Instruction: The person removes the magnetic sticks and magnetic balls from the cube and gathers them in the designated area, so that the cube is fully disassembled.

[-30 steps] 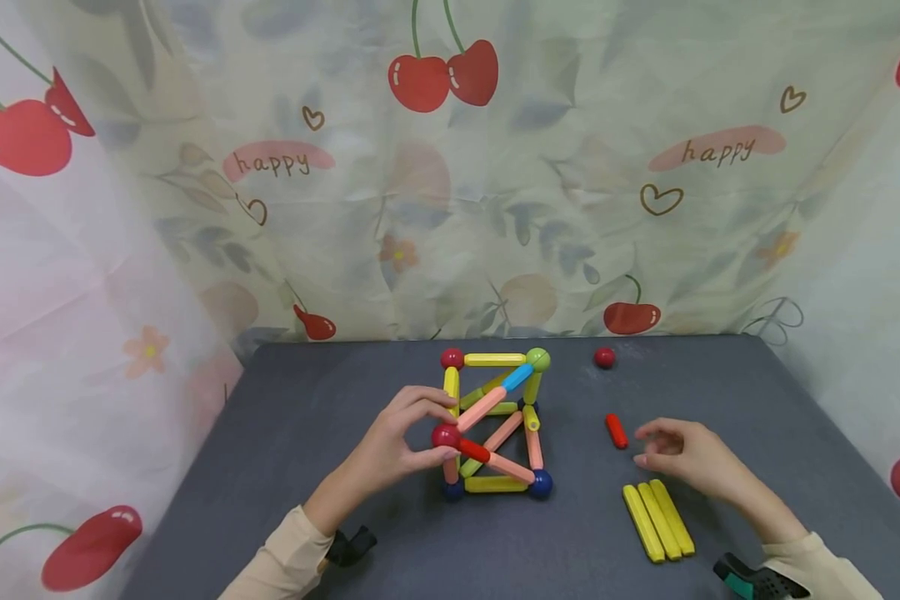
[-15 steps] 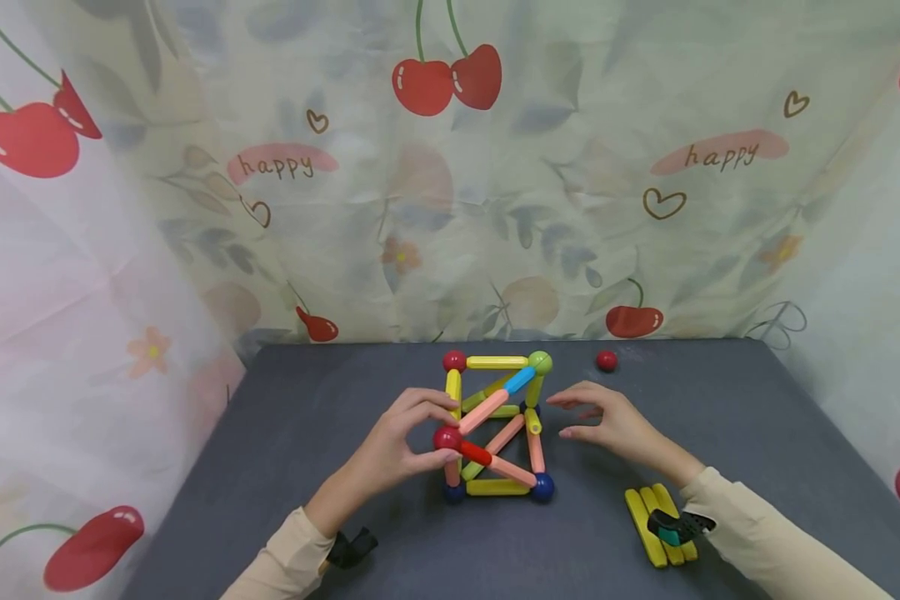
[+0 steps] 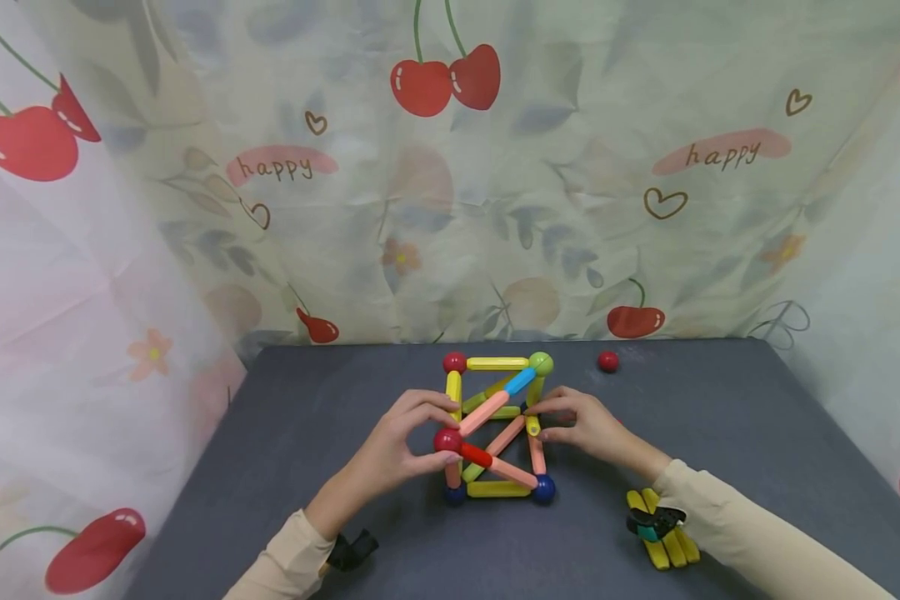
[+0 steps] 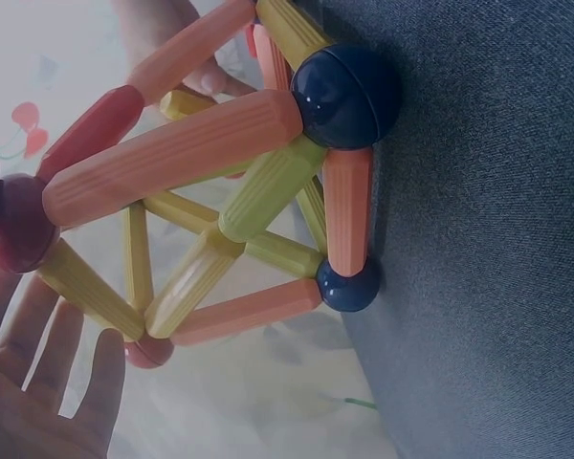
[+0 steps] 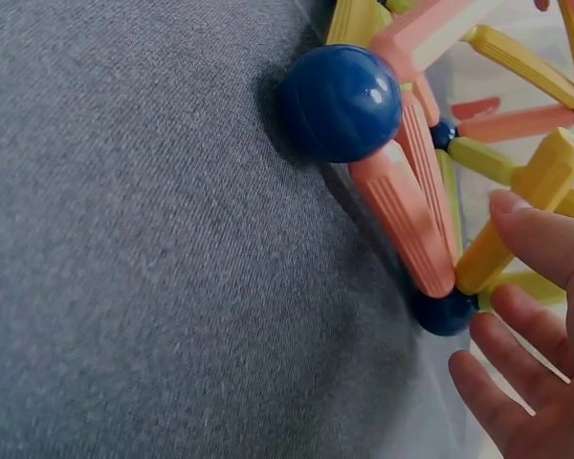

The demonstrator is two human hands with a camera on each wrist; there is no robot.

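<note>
A frame of magnetic building rods and balls stands on the table, with a green ball (image 3: 541, 363) at the upper right and a navy ball (image 3: 543, 488) at its near right corner. My left hand (image 3: 397, 437) pinches the near red ball (image 3: 447, 439), where a salmon rod (image 4: 172, 153) and a red rod (image 3: 476, 454) meet. On the right side, my right hand (image 3: 588, 423) pinches a yellow rod (image 5: 555, 158) that sticks out from a navy ball (image 5: 444, 313). Its thumb lies on that rod, and the other fingers spread near the ball.
Several yellow rods (image 3: 675, 550) lie side by side at the right, partly under my right wrist. A loose red ball (image 3: 608, 361) sits near the table's back edge. A patterned curtain (image 3: 457, 208) rises behind the dark table (image 3: 307, 400).
My right hand has moved left from beside the loose short red rod to the frame's yellow rod. That red rod is now out of sight. My left hand stays at the red ball.
</note>
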